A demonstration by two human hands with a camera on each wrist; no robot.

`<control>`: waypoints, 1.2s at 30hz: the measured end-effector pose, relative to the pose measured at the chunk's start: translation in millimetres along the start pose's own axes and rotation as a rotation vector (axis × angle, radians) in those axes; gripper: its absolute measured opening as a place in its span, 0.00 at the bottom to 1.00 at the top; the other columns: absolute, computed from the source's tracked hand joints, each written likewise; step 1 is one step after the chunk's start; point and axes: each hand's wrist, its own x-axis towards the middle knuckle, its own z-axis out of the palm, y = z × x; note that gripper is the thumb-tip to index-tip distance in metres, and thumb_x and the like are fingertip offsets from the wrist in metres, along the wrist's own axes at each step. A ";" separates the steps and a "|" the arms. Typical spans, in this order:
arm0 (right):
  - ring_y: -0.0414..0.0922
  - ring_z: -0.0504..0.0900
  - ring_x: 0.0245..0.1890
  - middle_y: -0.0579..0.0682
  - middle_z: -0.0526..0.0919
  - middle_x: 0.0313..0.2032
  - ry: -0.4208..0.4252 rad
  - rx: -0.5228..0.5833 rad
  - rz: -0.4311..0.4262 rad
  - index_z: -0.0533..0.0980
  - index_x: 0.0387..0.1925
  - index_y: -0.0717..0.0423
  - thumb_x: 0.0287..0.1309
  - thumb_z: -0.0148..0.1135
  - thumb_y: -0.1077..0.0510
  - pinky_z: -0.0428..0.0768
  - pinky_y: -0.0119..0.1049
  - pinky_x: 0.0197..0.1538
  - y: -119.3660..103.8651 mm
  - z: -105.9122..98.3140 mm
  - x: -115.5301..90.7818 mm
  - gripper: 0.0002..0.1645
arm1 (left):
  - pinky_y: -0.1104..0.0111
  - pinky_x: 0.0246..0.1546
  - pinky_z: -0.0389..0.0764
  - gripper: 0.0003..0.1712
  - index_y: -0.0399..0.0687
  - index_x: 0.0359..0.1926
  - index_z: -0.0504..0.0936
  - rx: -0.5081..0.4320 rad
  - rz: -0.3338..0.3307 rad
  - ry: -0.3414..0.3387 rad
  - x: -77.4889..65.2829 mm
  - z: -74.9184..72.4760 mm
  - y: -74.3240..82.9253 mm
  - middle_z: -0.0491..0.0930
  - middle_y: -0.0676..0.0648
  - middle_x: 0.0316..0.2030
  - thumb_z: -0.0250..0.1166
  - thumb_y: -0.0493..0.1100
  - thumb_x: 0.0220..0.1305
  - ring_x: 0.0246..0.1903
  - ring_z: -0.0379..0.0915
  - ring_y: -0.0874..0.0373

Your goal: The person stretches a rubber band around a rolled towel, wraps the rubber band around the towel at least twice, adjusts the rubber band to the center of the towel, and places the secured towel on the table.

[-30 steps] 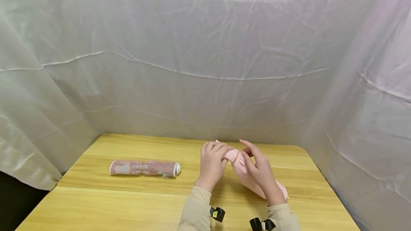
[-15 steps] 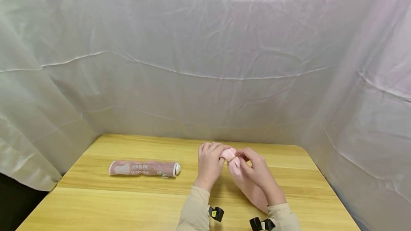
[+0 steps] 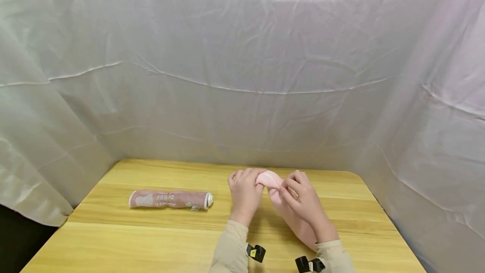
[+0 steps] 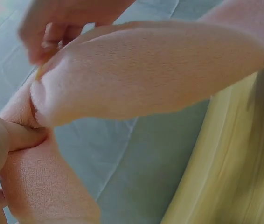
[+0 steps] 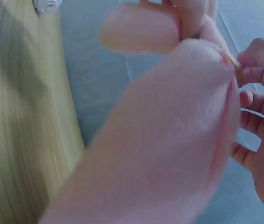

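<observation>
A long pink terry towel (image 3: 293,218), rolled and bent over near its far end, hangs between both hands above the table. My left hand (image 3: 245,195) grips it by the bend, the thumb pressed into the crease in the left wrist view. A thin yellowish rubber band (image 4: 39,73) crosses the towel beside that crease. With thumb and index finger my right hand (image 3: 306,201) pinches the band and draws it out from the cloth; its other fingers are loosely bent in the right wrist view. The towel's near end slopes down under the right forearm.
A second rolled towel (image 3: 170,199), dusty pink with white lettering and white ends, lies to the left on the wooden table (image 3: 125,243). Pale grey curtain cloth (image 3: 242,129) closes off the back and sides.
The right hand's fingers, spread apart a second ago, have come together on the band and pull it rightward. The left hand has shifted slightly left with the towel's bend.
</observation>
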 end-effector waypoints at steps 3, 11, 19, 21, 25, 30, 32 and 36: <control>0.39 0.67 0.35 0.43 0.73 0.30 0.024 -0.032 -0.003 0.76 0.24 0.49 0.48 0.68 0.65 0.65 0.30 0.38 1.7 -1.8 0.4 0.10 | 0.49 0.57 0.67 0.14 0.58 0.40 0.86 -0.014 -0.028 -0.011 1.7 -1.2 -0.5 0.87 0.55 0.37 0.73 0.43 0.49 0.39 0.79 0.55; 0.40 0.70 0.38 0.46 0.75 0.33 0.027 0.005 0.092 0.77 0.28 0.52 0.45 0.73 0.66 0.68 0.27 0.41 1.0 -1.7 0.6 0.12 | 0.52 0.55 0.71 0.15 0.56 0.38 0.87 -0.057 0.049 0.009 3.0 0.2 -3.0 0.86 0.55 0.35 0.74 0.39 0.46 0.37 0.77 0.57; 0.48 0.77 0.48 0.52 0.80 0.46 -0.102 0.173 0.321 0.74 0.49 0.59 0.54 0.69 0.60 0.78 0.40 0.47 0.7 -4.3 0.0 0.21 | 0.58 0.50 0.72 0.15 0.56 0.38 0.87 -0.092 0.138 0.050 4.4 1.5 -6.2 0.85 0.56 0.33 0.74 0.38 0.45 0.34 0.73 0.59; 0.48 0.78 0.52 0.53 0.81 0.51 -0.162 0.207 0.370 0.72 0.55 0.59 0.58 0.66 0.58 0.78 0.45 0.51 1.2 -5.6 -0.8 0.24 | 0.59 0.48 0.72 0.15 0.55 0.38 0.87 -0.103 0.159 0.067 4.8 1.7 -6.0 0.85 0.56 0.33 0.74 0.37 0.45 0.34 0.73 0.59; 0.46 0.79 0.53 0.52 0.82 0.54 -0.285 0.260 0.442 0.71 0.61 0.54 0.61 0.64 0.54 0.79 0.45 0.54 2.3 -6.5 -2.3 0.27 | 0.60 0.45 0.72 0.16 0.56 0.36 0.88 -0.120 0.203 0.103 5.8 2.1 -5.9 0.85 0.56 0.32 0.74 0.36 0.43 0.33 0.73 0.59; 0.39 0.79 0.47 0.50 0.84 0.49 -0.346 0.280 0.497 0.75 0.57 0.51 0.60 0.65 0.50 0.79 0.33 0.49 2.6 -5.0 -4.2 0.24 | 0.59 0.47 0.73 0.16 0.55 0.37 0.87 -0.122 0.256 0.105 6.4 3.3 -7.8 0.85 0.56 0.33 0.74 0.36 0.43 0.35 0.73 0.59; 0.38 0.79 0.44 0.51 0.85 0.47 -0.333 0.275 0.500 0.76 0.55 0.52 0.59 0.66 0.50 0.78 0.31 0.45 2.4 -4.5 -4.5 0.23 | 0.58 0.49 0.72 0.17 0.55 0.38 0.87 -0.115 0.268 0.077 6.8 2.9 -8.5 0.85 0.56 0.34 0.74 0.36 0.44 0.37 0.74 0.58; 0.37 0.78 0.39 0.51 0.85 0.44 -0.285 0.226 0.488 0.78 0.51 0.53 0.55 0.69 0.52 0.77 0.30 0.40 2.0 -3.8 -4.4 0.22 | 0.56 0.53 0.71 0.21 0.56 0.42 0.85 -0.093 0.282 -0.018 7.0 0.6 -9.5 0.85 0.55 0.40 0.72 0.35 0.44 0.42 0.74 0.57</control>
